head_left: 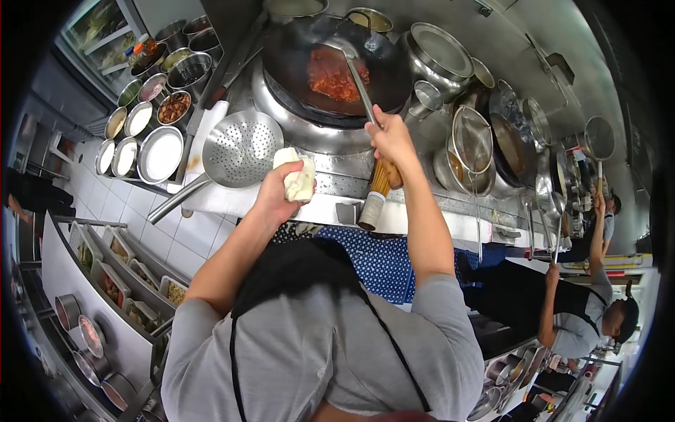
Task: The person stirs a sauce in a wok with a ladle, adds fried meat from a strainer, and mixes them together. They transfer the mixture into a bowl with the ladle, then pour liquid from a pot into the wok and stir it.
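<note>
My left hand (275,193) is closed around a cream-white, folded cloth (300,176), held in front of the counter edge. In my right hand (391,137) is the handle of a long metal ladle (360,86). The ladle's head reaches into a big black wok (292,67) on the range, touching a chunky red-orange sauce (330,79). A perforated steel strainer (242,148) lies beside my left hand, its handle pointing toward the lower left. Below my right hand rests a bamboo wok brush (377,190).
Several steel seasoning pots (160,156) stand at the left. Lidded pots (441,53) and a wire skimmer (471,139) are at the right. A co-worker (583,316) stands farther right, with raised arms. Ingredient trays (116,281) sit at the lower left.
</note>
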Motion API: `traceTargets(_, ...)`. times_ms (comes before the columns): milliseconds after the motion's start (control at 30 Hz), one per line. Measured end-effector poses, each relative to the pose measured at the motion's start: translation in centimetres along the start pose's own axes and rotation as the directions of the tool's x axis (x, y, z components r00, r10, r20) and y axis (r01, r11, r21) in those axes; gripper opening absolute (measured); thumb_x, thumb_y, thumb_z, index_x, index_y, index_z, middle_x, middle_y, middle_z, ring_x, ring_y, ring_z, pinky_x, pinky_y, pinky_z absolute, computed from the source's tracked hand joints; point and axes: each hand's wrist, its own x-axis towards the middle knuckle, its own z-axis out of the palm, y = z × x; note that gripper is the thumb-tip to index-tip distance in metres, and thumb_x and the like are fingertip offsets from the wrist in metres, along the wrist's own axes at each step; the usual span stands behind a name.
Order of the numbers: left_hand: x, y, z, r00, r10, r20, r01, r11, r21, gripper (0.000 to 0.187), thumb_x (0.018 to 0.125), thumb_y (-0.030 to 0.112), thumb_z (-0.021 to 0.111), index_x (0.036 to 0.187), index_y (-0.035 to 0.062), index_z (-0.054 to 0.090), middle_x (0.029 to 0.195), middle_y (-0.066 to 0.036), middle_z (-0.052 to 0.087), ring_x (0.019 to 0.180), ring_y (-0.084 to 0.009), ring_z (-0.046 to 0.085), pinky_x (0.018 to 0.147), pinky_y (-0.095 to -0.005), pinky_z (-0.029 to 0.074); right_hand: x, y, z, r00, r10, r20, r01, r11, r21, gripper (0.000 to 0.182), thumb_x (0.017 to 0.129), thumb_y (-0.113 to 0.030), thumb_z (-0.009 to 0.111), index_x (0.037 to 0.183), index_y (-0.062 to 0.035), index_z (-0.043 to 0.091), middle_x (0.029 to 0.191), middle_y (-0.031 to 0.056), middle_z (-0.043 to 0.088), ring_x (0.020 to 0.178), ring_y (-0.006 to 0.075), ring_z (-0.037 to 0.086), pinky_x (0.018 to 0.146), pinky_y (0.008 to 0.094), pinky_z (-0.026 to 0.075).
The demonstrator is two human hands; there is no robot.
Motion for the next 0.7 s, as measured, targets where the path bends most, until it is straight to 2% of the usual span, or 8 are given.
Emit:
traceTargets(133,1.0,1.7,-1.0,0.999,0.009,0.053,-0.01,1.0,0.023,0.023,0.085,0.021,0.06,0.1,0.0036,0.058,0.085,-0.011,0.064,0.075,-0.0244,0.063,0.063,-0.0376,0.05,-1.5,-0.3,0.8,0.997,0.055,0.054,-0.053,0.998,-0.04,0.052,0.086,-0.017,0.06,0.133,0.0041,0.049,0.058,0.0112,0.057,0.046,0.017,0.058,0.049,0.0355,0.047)
traceTargets(267,2.3,3.4,-2.5,1.0,-0.001,-0.016,0.002,0.999,0.042,0.019,0.085,0.026,0.061,0.096,0.0101,0.058,0.085,-0.008,0.064,0.074,-0.0229,0.063,0.06,-0.0387,0.049,-6.2,-2.0,0.5,0.997,0.077,0.023,-0.077,0.997,-0.004,0.053,0.086,-0.017,0.06,0.135,0.0012,0.048,0.057,0.0086,0.054,0.044,0.0157,0.055,0.048,0.0343,0.047)
traceTargets(367,5.6,4.7,-0.7,0.996,0.088,-0.003,-0.086,0.979,0.182,0.033,0.09,0.042,0.056,0.104,0.012,0.056,0.089,-0.007,0.064,0.076,-0.0215,0.064,0.06,-0.0379,0.051,-7.0,-0.2,1.0,0.99,0.118,0.079,-0.118,0.993,-0.01,0.052,0.086,-0.015,0.06,0.134,0.0009,0.049,0.058,0.0111,0.056,0.046,0.0161,0.056,0.047,0.034,0.048)
traceTargets(467,8.4,6.7,2.9,0.998,0.067,0.016,-0.069,0.964,0.255,0.048,0.092,0.058,0.045,0.112,0.0153,0.053,0.094,-0.007,0.063,0.077,-0.0218,0.064,0.061,-0.0378,0.052,-7.0,-1.2,1.1,0.998,0.043,-0.041,-0.045,0.998,-0.045,0.051,0.086,-0.013,0.06,0.134,0.0014,0.049,0.06,0.012,0.057,0.047,0.0166,0.057,0.046,0.0339,0.049)
traceTargets(500,10.7,7.0,2.9,0.999,0.021,0.041,-0.031,0.966,0.258,0.05,0.092,0.062,0.041,0.111,0.0183,0.054,0.097,-0.007,0.063,0.079,-0.0241,0.064,0.063,-0.0415,0.052,-8.0,-2.3,1.5,0.996,0.059,-0.073,-0.062,0.998,-0.031,0.055,0.088,-0.011,0.059,0.139,0.0008,0.043,0.058,0.0019,0.051,0.041,0.0086,0.048,0.038,0.026,0.04)
traceTargets(600,13.7,7.4,5.9,0.994,-0.104,-0.045,0.11,0.98,0.167,0.036,0.088,0.047,0.055,0.108,0.0173,0.056,0.099,-0.009,0.06,0.086,-0.0321,0.061,0.07,-0.0486,0.052,-11.6,-5.0,1.3,0.989,0.121,-0.079,-0.121,0.993,0.011,0.055,0.088,-0.011,0.06,0.138,0.0017,0.043,0.059,0.0018,0.052,0.04,0.0084,0.047,0.037,0.0253,0.04)
traceTargets(633,15.2,7.4,5.9,0.995,-0.1,0.008,0.099,0.991,0.095,0.03,0.084,0.034,0.06,0.107,0.014,0.056,0.1,-0.011,0.058,0.087,-0.0339,0.059,0.069,-0.0502,0.052,-12.6,-6.3,1.0,0.984,0.17,-0.06,-0.164,0.982,0.088,0.054,0.088,-0.01,0.06,0.138,0.0006,0.044,0.061,0.002,0.053,0.041,0.0079,0.046,0.037,0.0246,0.039)
traceTargets(700,17.2,6.7,5.4,0.997,-0.039,-0.073,0.047,0.993,0.105,0.026,0.085,0.027,0.059,0.105,0.0106,0.056,0.097,-0.011,0.06,0.082,-0.0325,0.061,0.061,-0.0479,0.053,-13.0,-6.4,0.6,0.983,0.183,0.01,-0.182,0.964,0.192,0.051,0.089,-0.01,0.06,0.136,0.0023,0.045,0.062,0.0033,0.054,0.046,0.0097,0.049,0.04,0.0257,0.042)
